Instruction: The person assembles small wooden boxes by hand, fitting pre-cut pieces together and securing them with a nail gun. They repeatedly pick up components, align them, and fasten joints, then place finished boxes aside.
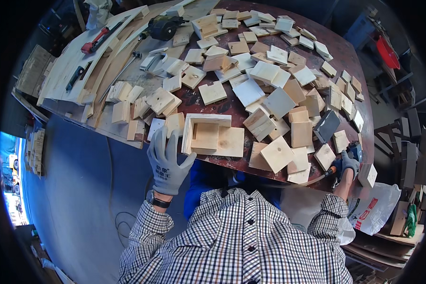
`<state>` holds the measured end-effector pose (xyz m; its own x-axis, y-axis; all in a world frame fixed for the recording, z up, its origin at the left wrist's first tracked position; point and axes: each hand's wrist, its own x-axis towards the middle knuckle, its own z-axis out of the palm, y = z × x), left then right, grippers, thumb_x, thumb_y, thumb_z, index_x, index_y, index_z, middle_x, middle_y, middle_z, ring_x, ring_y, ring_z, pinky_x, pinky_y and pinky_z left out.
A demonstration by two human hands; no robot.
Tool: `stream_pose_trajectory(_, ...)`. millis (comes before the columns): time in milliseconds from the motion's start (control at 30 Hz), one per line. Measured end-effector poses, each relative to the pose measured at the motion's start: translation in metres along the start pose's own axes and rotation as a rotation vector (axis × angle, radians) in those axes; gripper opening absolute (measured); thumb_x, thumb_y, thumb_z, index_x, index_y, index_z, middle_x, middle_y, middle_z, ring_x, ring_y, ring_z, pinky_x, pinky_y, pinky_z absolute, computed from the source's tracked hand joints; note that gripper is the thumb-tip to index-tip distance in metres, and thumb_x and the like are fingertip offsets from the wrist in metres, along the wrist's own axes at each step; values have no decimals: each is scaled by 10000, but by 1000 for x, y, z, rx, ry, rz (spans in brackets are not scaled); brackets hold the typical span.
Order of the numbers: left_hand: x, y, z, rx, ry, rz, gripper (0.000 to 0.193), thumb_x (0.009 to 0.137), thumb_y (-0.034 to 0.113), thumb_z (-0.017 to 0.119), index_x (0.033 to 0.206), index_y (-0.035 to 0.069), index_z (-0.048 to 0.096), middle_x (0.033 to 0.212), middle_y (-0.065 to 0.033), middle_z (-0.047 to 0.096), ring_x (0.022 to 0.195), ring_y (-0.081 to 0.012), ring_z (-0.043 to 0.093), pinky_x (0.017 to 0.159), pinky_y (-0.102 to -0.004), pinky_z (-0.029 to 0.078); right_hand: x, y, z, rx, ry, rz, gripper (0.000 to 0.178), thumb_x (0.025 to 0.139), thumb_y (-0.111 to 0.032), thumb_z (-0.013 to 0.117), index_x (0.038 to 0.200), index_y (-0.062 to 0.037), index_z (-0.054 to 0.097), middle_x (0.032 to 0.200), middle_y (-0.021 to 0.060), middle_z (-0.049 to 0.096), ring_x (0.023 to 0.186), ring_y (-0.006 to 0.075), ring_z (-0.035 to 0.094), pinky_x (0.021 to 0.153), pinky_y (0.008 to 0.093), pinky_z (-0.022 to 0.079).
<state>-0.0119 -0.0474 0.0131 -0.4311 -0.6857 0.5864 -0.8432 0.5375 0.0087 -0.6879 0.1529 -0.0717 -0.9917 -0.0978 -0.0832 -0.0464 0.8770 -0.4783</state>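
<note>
My left hand (pixel 170 163), in a grey work glove, has its fingers stretched and spread beside the left end of a small wooden assembly (pixel 229 142). Its thumb comes close to the near left corner; whether it touches I cannot tell. The assembly has upright boards at the back and left, with a block standing against a flat board. At the table's right edge, my gloved right hand (pixel 349 164) is wrapped round a dark blue air tool (pixel 356 150), which looks like a nail gun. A hose (pixel 312 181) joins it at an orange fitting.
Many loose wooden blocks (pixel 279 102) cover the dark red table (pixel 236 165). Long boards (pixel 104 66) lie at the far left with a red tool (pixel 94 42) and a black-green power tool (pixel 163 27). A white plastic bag (pixel 376 208) hangs at the right; wood is stacked beyond.
</note>
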Motion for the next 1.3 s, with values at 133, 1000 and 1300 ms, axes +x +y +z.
stream_pose_trajectory(133,-4,24,14,7,96,38,804,807,459,865,1482,141,566,1618,-191,377,1507,-456,328,1186,-610,323,-2,1,2,155,-56,-47,688,780,-524,801,1202,-2,648,1181,194,648,1053,328,630,914,431,510)
stream_pose_trajectory(1000,-29,3,100,-583,10,-345,1026,656,412,976,1483,-6,533,1371,-200,676,1175,-385,686,999,-476,547,-36,-14,-73,464,-39,-103,319,892,-234,869,1025,1,699,833,38,682,619,154,637,570,311,542)
stream_pose_trajectory(1300,-16,3,96,-602,-126,-314,973,644,359,968,1462,11,572,1331,-167,696,1143,-377,665,990,-487,517,-256,-108,-190,1118,-448,-531,281,938,-94,620,1173,56,590,912,75,545,762,198,565,831,401,539)
